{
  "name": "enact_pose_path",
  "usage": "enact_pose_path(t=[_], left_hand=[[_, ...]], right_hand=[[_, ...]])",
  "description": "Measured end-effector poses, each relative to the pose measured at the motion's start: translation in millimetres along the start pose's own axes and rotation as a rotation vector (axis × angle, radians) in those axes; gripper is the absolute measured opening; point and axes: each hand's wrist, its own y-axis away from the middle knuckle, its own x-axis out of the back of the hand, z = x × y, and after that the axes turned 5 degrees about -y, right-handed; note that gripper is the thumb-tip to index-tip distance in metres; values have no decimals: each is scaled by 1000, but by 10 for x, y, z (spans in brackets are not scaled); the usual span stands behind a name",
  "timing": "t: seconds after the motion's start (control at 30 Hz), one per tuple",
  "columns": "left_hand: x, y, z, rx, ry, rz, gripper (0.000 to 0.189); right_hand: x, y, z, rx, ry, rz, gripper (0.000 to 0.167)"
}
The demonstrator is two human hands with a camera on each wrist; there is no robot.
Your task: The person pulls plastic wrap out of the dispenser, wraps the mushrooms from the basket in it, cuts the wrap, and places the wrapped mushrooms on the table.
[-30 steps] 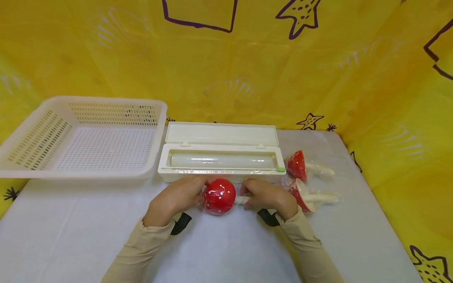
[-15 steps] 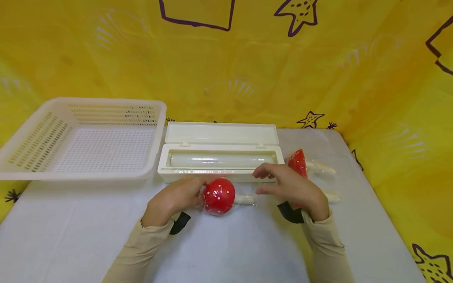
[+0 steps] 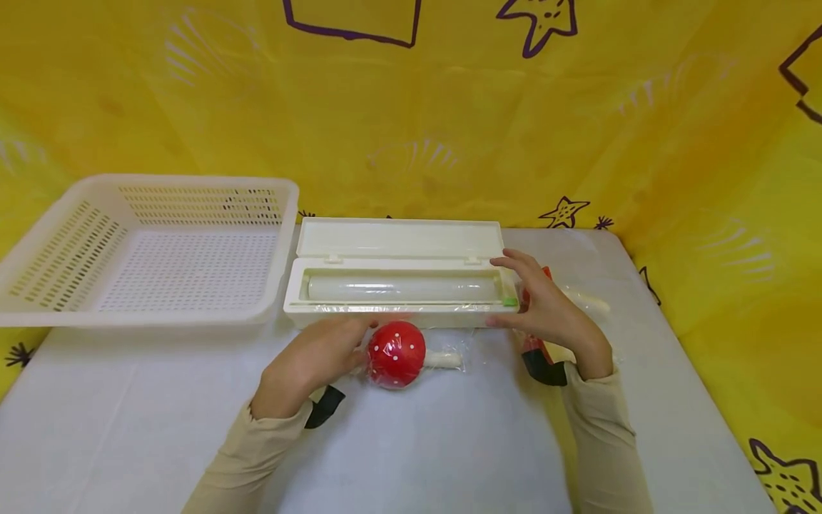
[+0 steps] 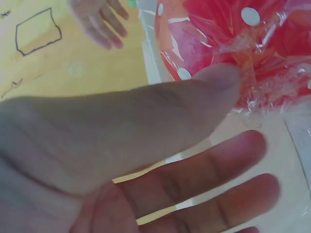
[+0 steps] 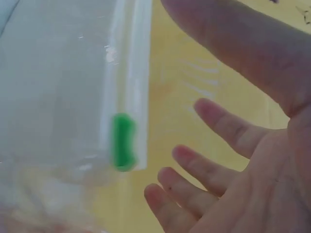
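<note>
A toy mushroom point(image 3: 396, 355) with a white-dotted red cap and pale stem lies wrapped in cling film before the white cling film dispenser point(image 3: 295, 314). At its cap is my left hand point(image 3: 308, 364); in the left wrist view the thumb point(image 4: 214, 85) touches the wrapped cap and the other fingers extend straight below. My right hand point(image 3: 552, 307) is spread with nothing in it, at the dispenser's right end by the green slide cutter point(image 3: 510, 302). The dispenser's lid point(image 3: 401, 238) stands raised, showing the film roll point(image 3: 398, 288).
Two more wrapped mushrooms lie on the right, partly hidden behind my right hand; one pale stem point(image 3: 589, 303) shows. A white perforated basket point(image 3: 135, 318) stands at the left. A yellow patterned cloth point(image 3: 411, 107) hangs behind the white table point(image 3: 398, 457).
My right hand has left the mushroom's stem and moved right and away to the dispenser's right end, its fingers spreading. My left hand has stayed by the cap.
</note>
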Motion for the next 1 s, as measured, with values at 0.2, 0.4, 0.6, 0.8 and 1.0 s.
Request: enact_pose_path(t=[0.2, 0.4, 0.6, 0.8, 1.0], left_hand=[[14, -43, 47, -4, -11, 19, 42], [48, -93, 97, -46, 29, 89, 41], [92, -197, 174, -159, 50, 137, 35], [197, -394, 316, -239, 34, 99, 33], [285, -653, 484, -299, -1, -1, 36]], right_hand=[[-12, -54, 164, -17, -33, -9, 97], [-32, -102, 275, -48, -138, -61, 107], [-55, -132, 370, -76, -203, -76, 100], [-64, -147, 429, -74, -193, -65, 92], [-102, -169, 491, -77, -284, -78, 92]])
